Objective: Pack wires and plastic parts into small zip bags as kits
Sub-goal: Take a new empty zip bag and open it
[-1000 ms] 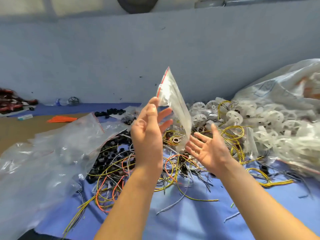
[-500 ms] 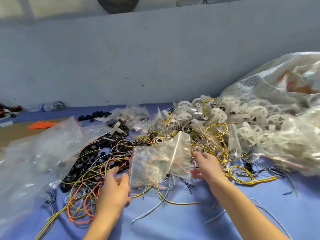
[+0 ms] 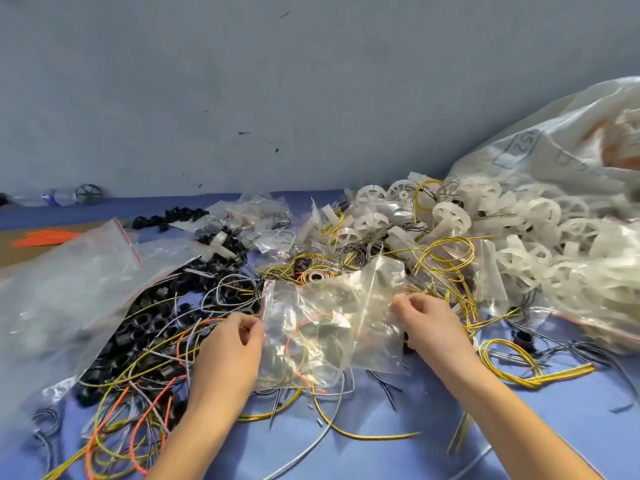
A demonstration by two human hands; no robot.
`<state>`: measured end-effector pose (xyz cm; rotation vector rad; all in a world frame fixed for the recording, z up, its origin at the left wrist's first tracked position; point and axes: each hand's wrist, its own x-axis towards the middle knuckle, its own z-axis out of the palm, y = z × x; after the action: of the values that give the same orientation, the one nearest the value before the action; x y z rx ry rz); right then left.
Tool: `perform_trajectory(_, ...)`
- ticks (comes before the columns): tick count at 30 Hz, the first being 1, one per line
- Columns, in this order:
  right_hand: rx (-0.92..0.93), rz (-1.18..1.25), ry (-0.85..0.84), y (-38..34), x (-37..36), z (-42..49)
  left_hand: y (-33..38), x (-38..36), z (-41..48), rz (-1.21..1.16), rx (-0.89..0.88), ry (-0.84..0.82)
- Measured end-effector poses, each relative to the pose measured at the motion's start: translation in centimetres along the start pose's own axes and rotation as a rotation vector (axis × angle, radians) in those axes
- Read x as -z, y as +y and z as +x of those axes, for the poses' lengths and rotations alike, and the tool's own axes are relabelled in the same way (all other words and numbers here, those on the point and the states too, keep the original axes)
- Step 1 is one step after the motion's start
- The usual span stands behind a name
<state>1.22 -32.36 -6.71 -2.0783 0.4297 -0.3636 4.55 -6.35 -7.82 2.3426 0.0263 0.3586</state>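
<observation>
A small clear zip bag [image 3: 329,323] with a red seal strip lies over the wire pile at the centre, an orange wire showing through it. My left hand [image 3: 230,351] pinches the bag's left edge near the seal. My right hand [image 3: 433,327] pinches its right side with curled fingers. Loose yellow, orange and grey wires [image 3: 145,386] spread under and around the bag. White plastic wheels [image 3: 450,216] are heaped behind and to the right. Black plastic rings [image 3: 149,323] lie to the left.
A big clear bag [image 3: 69,289] partly covers the black rings at left. A large white sack [image 3: 561,161] of white parts fills the right. Several packed small bags [image 3: 252,216] lie at the back by the blue wall. Orange strips [image 3: 45,237] lie far left.
The bag, held up in the air a second ago, has come down onto the wire pile. Both hands dropped with it and now hold its two sides.
</observation>
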Motion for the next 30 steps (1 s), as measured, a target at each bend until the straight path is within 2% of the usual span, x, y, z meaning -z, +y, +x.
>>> perform_trajectory(4,0.104,-0.042,0.237,-1.2,3.1,-2.1,1.2,0.4,-0.4,-0.143,-0.006,0.064)
perform_trajectory(7,0.175,-0.046,0.354,-1.1,6.3,-4.0,3.1,0.6,-2.1,-0.283,-0.059,0.093)
perform_trajectory(10,0.128,-0.177,0.419,0.6,9.4,-5.3,5.1,0.0,-4.4,-0.310,-0.140,0.066)
perform_trajectory(12,0.012,-0.318,0.395,2.4,11.0,-5.9,6.1,-0.9,-6.0,-0.198,-0.254,0.002)
perform_trajectory(16,-0.166,-0.474,0.406,4.9,12.3,-7.3,7.9,-3.1,-9.1,0.332,-0.444,-0.142)
perform_trajectory(19,0.025,-0.522,0.505,4.3,11.3,-8.1,8.9,-4.5,-10.1,0.358,-0.475,-0.217)
perform_trajectory(21,0.198,-0.440,0.371,3.3,9.6,-8.5,9.1,-5.2,-10.2,0.234,-0.426,-0.271)
perform_trajectory(24,0.316,-0.405,0.170,2.4,6.7,-9.0,8.5,-5.4,-9.8,0.099,-0.329,-0.366)
perform_trajectory(30,0.306,-0.356,0.084,2.1,4.4,-8.1,8.3,-5.8,-8.7,-0.130,-0.218,-0.480)
